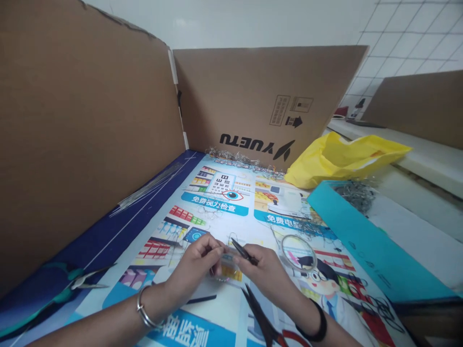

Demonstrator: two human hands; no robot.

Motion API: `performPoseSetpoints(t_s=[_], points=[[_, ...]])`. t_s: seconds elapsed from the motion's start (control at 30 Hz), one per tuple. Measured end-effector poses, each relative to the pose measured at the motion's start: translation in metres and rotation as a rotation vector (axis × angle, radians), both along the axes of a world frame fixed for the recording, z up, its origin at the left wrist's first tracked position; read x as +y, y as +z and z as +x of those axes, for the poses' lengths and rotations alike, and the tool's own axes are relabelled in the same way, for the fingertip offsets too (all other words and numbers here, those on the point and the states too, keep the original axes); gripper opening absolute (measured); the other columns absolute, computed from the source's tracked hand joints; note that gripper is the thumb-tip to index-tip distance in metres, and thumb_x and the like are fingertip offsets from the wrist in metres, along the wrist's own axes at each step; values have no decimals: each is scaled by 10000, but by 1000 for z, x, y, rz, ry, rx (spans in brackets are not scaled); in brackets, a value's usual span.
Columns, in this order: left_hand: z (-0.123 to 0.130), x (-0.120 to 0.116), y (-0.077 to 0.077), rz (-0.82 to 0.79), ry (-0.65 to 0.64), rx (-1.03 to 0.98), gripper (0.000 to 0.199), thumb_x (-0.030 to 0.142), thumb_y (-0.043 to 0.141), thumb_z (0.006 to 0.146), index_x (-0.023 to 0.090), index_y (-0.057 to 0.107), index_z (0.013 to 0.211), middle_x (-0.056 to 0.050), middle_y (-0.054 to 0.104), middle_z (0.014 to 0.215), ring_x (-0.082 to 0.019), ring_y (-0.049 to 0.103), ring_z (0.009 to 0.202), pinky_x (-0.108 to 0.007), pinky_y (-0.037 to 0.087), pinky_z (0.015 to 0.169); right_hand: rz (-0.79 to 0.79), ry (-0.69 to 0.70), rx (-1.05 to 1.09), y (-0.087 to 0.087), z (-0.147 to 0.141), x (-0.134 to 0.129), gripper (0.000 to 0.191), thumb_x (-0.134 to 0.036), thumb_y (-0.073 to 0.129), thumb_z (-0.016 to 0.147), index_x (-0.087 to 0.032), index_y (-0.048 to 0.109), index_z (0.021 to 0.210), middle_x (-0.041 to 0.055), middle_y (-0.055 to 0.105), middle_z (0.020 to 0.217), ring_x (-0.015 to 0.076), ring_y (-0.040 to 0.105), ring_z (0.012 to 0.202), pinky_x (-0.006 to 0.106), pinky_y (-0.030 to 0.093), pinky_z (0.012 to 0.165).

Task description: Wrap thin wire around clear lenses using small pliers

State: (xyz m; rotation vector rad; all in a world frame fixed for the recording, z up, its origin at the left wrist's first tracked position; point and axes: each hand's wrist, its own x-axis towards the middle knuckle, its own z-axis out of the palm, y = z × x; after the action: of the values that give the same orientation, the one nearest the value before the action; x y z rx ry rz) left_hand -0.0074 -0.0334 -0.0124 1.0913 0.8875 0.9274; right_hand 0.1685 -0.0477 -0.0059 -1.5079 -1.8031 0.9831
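Observation:
My left hand (202, 255) is closed, thumb and fingers pinched together on a thin wire loop (222, 278) that hangs beneath them. Part of the loop is hidden by the fingers. Facing it, my right hand (265, 265) grips a dark tool with a slim pointed tip (243, 249), perhaps tweezers; its tip points up and left, close to the left fingertips. Just below the right hand lie dark-bladed scissors (258, 313) with red handles. A round coil of wire (314, 258) rests to the right of that hand.
Green-handled pliers (67, 293) lie open at the left. Cut wires (146, 187) run along the left cardboard wall (90, 120). A printed sheet (231, 231) covers the table. At the right stand a yellow bag (318, 166) and a turquoise box (361, 241) with tangled wire (354, 196).

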Motion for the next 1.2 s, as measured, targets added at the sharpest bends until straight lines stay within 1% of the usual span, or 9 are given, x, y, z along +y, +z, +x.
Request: performPoseSetpoints(t_s=[0.13,0.2,0.37,0.5,0.8,0.93,1.03,1.13,1.2], points=[[-1,0,-1,-31,-25,-13,220,372,562,805,173,486,749,25,567,571,-88,490,504,-220,380,532,-43,-32,46,-2,-2,1,291,-368,489,756,-188,357,570,-49,313,559,88,308,544,206,237,481],[-1,0,-1,-33,-32,-9,231,390,559,803,171,499,764,23,561,549,-100,497,522,-228,386,552,-50,-34,75,-1,-2,2,282,-362,492,755,-188,361,575,-49,316,567,88,312,551,204,251,490],[1,3,3,-2,-36,32,272,431,543,805,165,525,751,0,580,624,-112,511,578,-225,385,557,-43,-4,127,2,-2,3,257,-357,484,755,-188,378,592,-46,336,582,92,329,567,203,281,509],[4,7,9,17,-26,24,267,413,520,821,163,532,728,1,576,676,-103,495,581,-224,390,558,-36,-1,117,4,-2,5,262,-363,492,751,-188,383,590,-48,333,578,93,324,567,204,277,508],[19,22,16,50,110,61,231,378,569,770,164,546,687,26,515,618,-90,423,535,-205,333,515,-41,-31,144,4,0,15,233,-357,479,764,-185,422,618,-49,347,581,95,326,569,208,287,515],[26,34,20,80,111,89,203,358,576,752,167,564,685,42,484,568,-91,405,507,-206,322,503,-52,-77,143,8,2,22,215,-349,485,760,-180,454,631,-46,385,583,97,347,565,210,299,515],[29,45,21,144,144,132,165,317,570,747,169,567,675,31,538,620,-89,409,511,-211,336,521,-45,-84,157,11,4,30,223,-353,492,764,-176,474,630,-39,417,584,101,376,568,214,325,529],[29,55,20,205,177,147,151,307,554,756,172,577,692,14,590,701,-88,411,523,-209,342,527,12,-123,172,14,10,39,250,-392,482,794,-174,516,678,-24,483,614,115,436,593,227,366,566],[27,59,18,211,187,157,158,318,548,762,175,582,704,13,590,698,-87,398,511,-207,342,515,77,-160,175,14,13,47,272,-430,485,807,-173,557,755,-8,541,678,134,482,649,241,390,609]])
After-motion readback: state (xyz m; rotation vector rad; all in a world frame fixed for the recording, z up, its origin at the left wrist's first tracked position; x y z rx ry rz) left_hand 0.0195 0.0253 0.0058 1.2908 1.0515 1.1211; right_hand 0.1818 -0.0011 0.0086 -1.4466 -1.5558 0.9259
